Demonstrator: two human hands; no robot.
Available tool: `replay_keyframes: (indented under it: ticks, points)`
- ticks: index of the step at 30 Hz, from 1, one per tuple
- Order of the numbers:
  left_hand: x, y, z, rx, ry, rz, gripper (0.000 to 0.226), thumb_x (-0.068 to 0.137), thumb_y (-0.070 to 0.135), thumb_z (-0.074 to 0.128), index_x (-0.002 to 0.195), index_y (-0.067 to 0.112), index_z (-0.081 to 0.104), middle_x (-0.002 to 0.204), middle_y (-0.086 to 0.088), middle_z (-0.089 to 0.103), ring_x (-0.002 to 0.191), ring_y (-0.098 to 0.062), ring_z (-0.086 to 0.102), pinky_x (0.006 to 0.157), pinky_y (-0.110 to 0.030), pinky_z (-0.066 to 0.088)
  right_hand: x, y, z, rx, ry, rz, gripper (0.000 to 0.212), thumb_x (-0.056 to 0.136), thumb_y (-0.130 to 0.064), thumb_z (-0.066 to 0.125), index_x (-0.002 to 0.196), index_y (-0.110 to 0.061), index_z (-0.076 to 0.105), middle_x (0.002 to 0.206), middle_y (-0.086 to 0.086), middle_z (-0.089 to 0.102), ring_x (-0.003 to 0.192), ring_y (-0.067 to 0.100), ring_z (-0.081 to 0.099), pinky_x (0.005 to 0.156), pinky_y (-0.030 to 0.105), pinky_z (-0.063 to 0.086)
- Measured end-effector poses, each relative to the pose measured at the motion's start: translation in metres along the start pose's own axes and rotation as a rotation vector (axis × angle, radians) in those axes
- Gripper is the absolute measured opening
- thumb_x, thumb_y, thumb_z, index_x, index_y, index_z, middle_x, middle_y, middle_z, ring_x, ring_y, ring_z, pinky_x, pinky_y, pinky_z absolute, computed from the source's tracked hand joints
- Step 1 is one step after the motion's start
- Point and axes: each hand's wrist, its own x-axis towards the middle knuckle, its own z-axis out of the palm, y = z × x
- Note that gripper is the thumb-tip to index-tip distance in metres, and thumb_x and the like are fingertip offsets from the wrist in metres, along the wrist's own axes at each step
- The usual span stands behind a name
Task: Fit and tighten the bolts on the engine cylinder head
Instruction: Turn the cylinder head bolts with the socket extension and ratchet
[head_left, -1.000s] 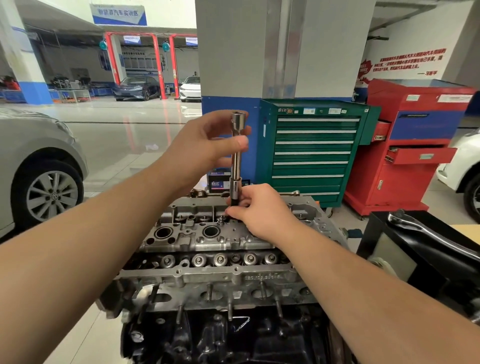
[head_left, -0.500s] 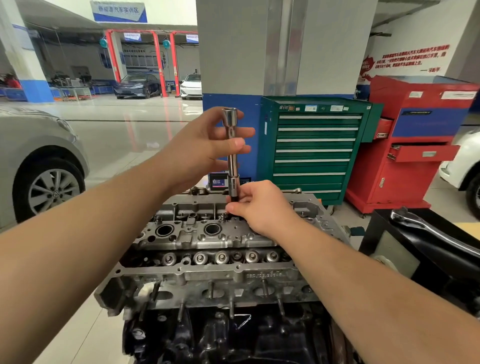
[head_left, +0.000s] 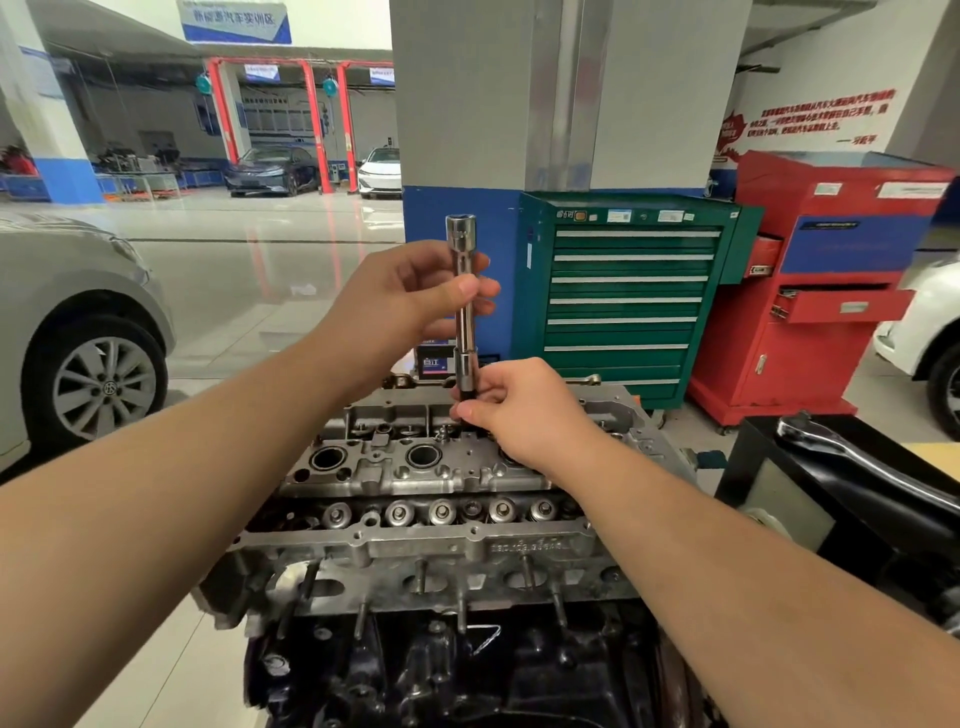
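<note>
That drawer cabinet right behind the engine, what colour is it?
Green, with pale strips across its drawers; the head view shows it.

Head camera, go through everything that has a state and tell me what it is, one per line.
Left hand: pinching extension bar.
Right hand: gripping bar's lower end.
Extension bar: upright over cylinder head.
Green cabinet: drawers closed.
Red cabinet: two drawers partly open.

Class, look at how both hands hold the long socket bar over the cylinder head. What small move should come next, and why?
Probably twirl the socket bar with the left hand to run the bolt down. The bar stands upright on the cylinder head, the right hand steadies its lower end, and its top carries no wrench.
</note>
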Motion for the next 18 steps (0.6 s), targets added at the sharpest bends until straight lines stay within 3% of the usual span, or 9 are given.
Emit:
replay_keyframes:
  ticks: [3, 6, 8, 10, 12, 14, 16, 18]
  points:
    - [-0.002, -0.004, 0.006, 0.218, 0.138, -0.002, 0.034, 0.076, 0.037, 0.091, 0.103, 0.023, 0.076, 0.102, -0.002, 0.076, 0.095, -0.026, 0.076, 0.078, -0.045, 0.066, 0.002, 0.001, 0.0, -0.001, 0.061, 0.018, 0.025, 0.075, -0.032, 0.091, 0.071, -0.029, 0.066, 0.06, -0.02, 0.067, 0.064, 0.009, 0.063, 0.07, 0.033, 0.053]
    - [-0.002, -0.006, 0.01, 0.238, 0.245, 0.025, 0.023, 0.078, 0.029, 0.091, 0.093, 0.018, 0.077, 0.083, -0.008, 0.075, 0.083, -0.032, 0.077, 0.079, -0.051, 0.065, 0.002, 0.002, 0.0, 0.02, 0.045, 0.008, 0.025, 0.076, -0.034, 0.09, 0.071, -0.029, 0.066, 0.057, -0.022, 0.064, 0.054, 0.001, 0.057, 0.064, 0.028, 0.044]
    - [0.001, -0.005, 0.007, 0.18, 0.17, 0.004, 0.015, 0.087, 0.016, 0.085, 0.1, 0.017, 0.077, 0.08, -0.003, 0.077, 0.082, -0.028, 0.079, 0.081, -0.049, 0.065, -0.001, 0.001, 0.0, 0.054, 0.01, -0.016, 0.011, 0.083, -0.029, 0.084, 0.083, -0.031, 0.073, 0.073, -0.019, 0.072, 0.068, -0.002, 0.066, 0.072, 0.033, 0.052]
    - [0.003, -0.003, 0.0, 0.063, 0.042, -0.028, 0.022, 0.093, 0.007, 0.077, 0.114, 0.013, 0.073, 0.092, -0.007, 0.08, 0.091, -0.03, 0.079, 0.087, -0.047, 0.064, -0.002, 0.0, 0.0, 0.068, -0.014, -0.034, 0.011, 0.09, -0.022, 0.077, 0.098, -0.029, 0.077, 0.089, -0.011, 0.078, 0.09, 0.008, 0.072, 0.091, 0.042, 0.057]
    - [0.003, 0.0, -0.006, -0.002, -0.061, -0.049, 0.034, 0.094, 0.011, 0.074, 0.127, 0.015, 0.067, 0.103, -0.012, 0.08, 0.101, -0.03, 0.077, 0.091, -0.046, 0.063, -0.003, -0.001, -0.001, 0.054, -0.021, -0.034, 0.011, 0.091, -0.019, 0.075, 0.1, -0.025, 0.077, 0.091, -0.006, 0.079, 0.094, 0.014, 0.073, 0.096, 0.045, 0.056]
    - [0.002, 0.0, -0.005, 0.113, -0.036, -0.033, 0.041, 0.088, 0.025, 0.081, 0.126, 0.024, 0.066, 0.104, -0.004, 0.08, 0.101, -0.022, 0.077, 0.087, -0.046, 0.064, -0.001, -0.001, -0.002, 0.024, 0.003, -0.032, 0.006, 0.089, -0.022, 0.078, 0.092, -0.026, 0.074, 0.085, -0.005, 0.077, 0.087, 0.013, 0.072, 0.089, 0.039, 0.056]
    - [0.001, 0.0, 0.004, 0.29, 0.106, 0.008, 0.038, 0.075, 0.039, 0.089, 0.107, 0.029, 0.072, 0.094, 0.003, 0.078, 0.09, -0.019, 0.076, 0.078, -0.044, 0.066, 0.0, 0.0, -0.002, 0.002, 0.044, -0.018, 0.017, 0.085, -0.029, 0.083, 0.081, -0.032, 0.067, 0.075, -0.011, 0.072, 0.075, 0.005, 0.067, 0.072, 0.029, 0.05]
    - [0.001, -0.002, 0.01, 0.341, 0.236, 0.046, 0.03, 0.071, 0.041, 0.093, 0.093, 0.028, 0.076, 0.086, 0.0, 0.076, 0.083, -0.021, 0.075, 0.076, -0.045, 0.066, 0.0, 0.001, -0.001, -0.016, 0.072, -0.015, 0.024, 0.081, -0.033, 0.086, 0.076, -0.032, 0.063, 0.065, -0.016, 0.066, 0.062, -0.001, 0.06, 0.062, 0.025, 0.042]
